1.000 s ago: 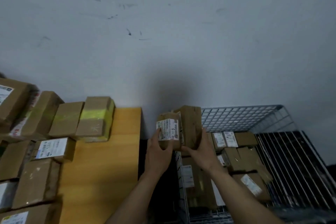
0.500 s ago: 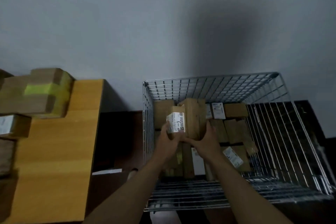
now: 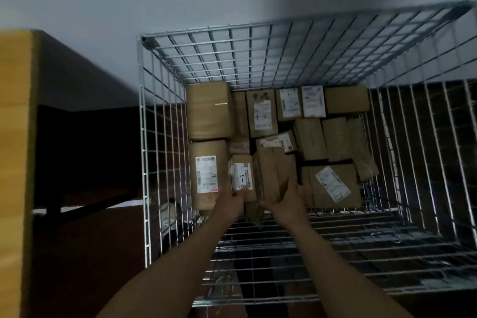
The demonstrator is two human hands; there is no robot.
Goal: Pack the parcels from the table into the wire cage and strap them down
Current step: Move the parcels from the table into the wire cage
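Both my arms reach down into the wire cage point(image 3: 144, 137). My left hand point(image 3: 231, 199) grips a small brown parcel with a white label point(image 3: 241, 175). Beside it, my right hand point(image 3: 289, 196) holds a larger plain brown parcel point(image 3: 273, 170). The two parcels sit side by side, low among several packed brown parcels. A tall labelled parcel point(image 3: 206, 175) stands just left of my left hand, against the cage's left wall. Whether the held parcels rest on the cage floor is hidden.
The wooden table point(image 3: 15, 137) shows only as an edge at the far left, with a dark gap between it and the cage. More parcels fill the cage's back row point(image 3: 346, 99). The near part of the cage floor point(image 3: 335, 240) is bare wire.
My view has swung right and down from the table over the cage. Both hands have lowered the two parcels from above the cage rim to down among the packed ones.
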